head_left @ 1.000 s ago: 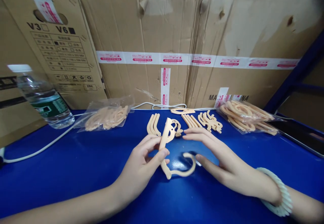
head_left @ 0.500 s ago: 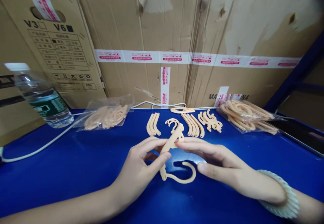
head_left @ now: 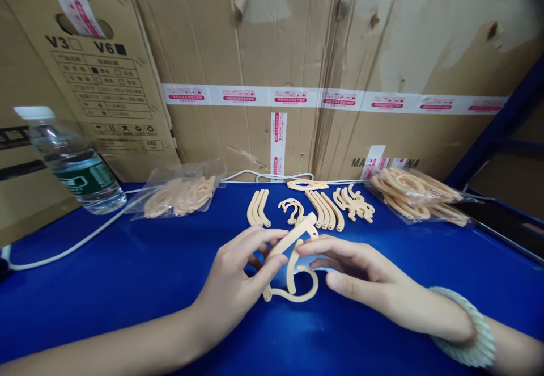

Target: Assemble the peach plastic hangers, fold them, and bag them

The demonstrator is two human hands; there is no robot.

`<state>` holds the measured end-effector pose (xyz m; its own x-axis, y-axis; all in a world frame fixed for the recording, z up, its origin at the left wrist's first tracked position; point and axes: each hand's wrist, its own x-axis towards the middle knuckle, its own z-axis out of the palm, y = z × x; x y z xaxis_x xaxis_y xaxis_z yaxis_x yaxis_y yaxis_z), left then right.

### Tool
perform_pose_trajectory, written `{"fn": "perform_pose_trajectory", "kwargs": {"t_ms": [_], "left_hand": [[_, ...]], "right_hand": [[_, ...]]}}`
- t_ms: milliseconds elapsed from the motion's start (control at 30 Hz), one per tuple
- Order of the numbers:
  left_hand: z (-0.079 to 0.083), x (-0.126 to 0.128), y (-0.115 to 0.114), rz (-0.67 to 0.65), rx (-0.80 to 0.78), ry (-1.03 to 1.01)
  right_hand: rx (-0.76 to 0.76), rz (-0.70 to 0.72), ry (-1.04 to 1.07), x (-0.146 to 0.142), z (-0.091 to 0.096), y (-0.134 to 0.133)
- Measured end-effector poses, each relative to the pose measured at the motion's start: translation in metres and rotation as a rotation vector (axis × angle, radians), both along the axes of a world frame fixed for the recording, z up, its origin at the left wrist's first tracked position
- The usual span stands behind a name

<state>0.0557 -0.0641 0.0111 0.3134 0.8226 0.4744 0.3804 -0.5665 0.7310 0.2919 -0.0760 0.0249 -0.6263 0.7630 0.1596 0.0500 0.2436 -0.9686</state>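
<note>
A beige plastic folding hanger [head_left: 293,239], with a curved hook [head_left: 312,291] at its near end, is tilted above the blue table. My left hand [head_left: 242,274] pinches its straight arm between thumb and fingers. My right hand [head_left: 365,274] is stretched out with the index fingertip against a shorter curved piece [head_left: 292,268] of the hanger, while the thumb stands apart from it. Just beyond lie loose hooks [head_left: 292,208], curved hanger arms [head_left: 258,208] on the left, more arms [head_left: 325,210] on the right, and small notched pieces [head_left: 353,203].
A clear bag of beige parts [head_left: 181,194] lies at the back left, near a water bottle [head_left: 83,166]. Other bagged parts [head_left: 414,191] sit at the right beside a dark flat device [head_left: 505,223]. White cable [head_left: 68,256] crosses the blue table [head_left: 127,291]. Cardboard boxes [head_left: 238,138] wall the back.
The hanger has turned in my left hand, its upper end shifting right and its hook left. The shorter curved piece now shows swung down inside it. My right thumb has moved slightly left.
</note>
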Motion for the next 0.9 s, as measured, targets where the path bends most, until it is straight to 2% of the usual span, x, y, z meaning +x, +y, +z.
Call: {"fn": "perform_pose_trajectory", "kwargs": {"t_ms": [133, 233, 367, 433, 500, 567, 667, 767, 900], "left_hand": [[-0.002, -0.001, 0.002, 0.012, 0.01, -0.02], [-0.002, -0.002, 0.004, 0.023, 0.041, -0.018], [-0.003, -0.003, 0.01, 0.054, 0.067, 0.016], [-0.004, -0.004, 0.013, 0.049, 0.09, 0.062], [-0.006, -0.005, 0.015, 0.028, 0.131, 0.121], [-0.009, -0.007, 0.016, 0.003, 0.19, 0.173], [-0.012, -0.008, 0.016, -0.03, 0.308, 0.258], [-0.012, -0.009, 0.015, -0.056, 0.443, 0.369], [-0.011, -0.008, 0.01, -0.042, 0.614, 0.52]], "right_hand": [[-0.08, 0.016, 0.064, 0.002, 0.0, 0.003], [-0.07, -0.044, 0.096, 0.001, 0.0, 0.005], [0.04, -0.258, 0.029, -0.001, -0.003, 0.007], [0.146, -0.387, -0.062, -0.002, -0.006, 0.007], [0.267, -0.456, -0.18, -0.001, -0.008, 0.006], [0.332, -0.424, -0.305, -0.001, -0.007, 0.004], [0.333, -0.325, -0.431, -0.001, -0.003, -0.001], [0.287, -0.287, -0.448, -0.001, -0.001, -0.003], [0.146, -0.205, -0.4, -0.003, -0.002, -0.003]]}}
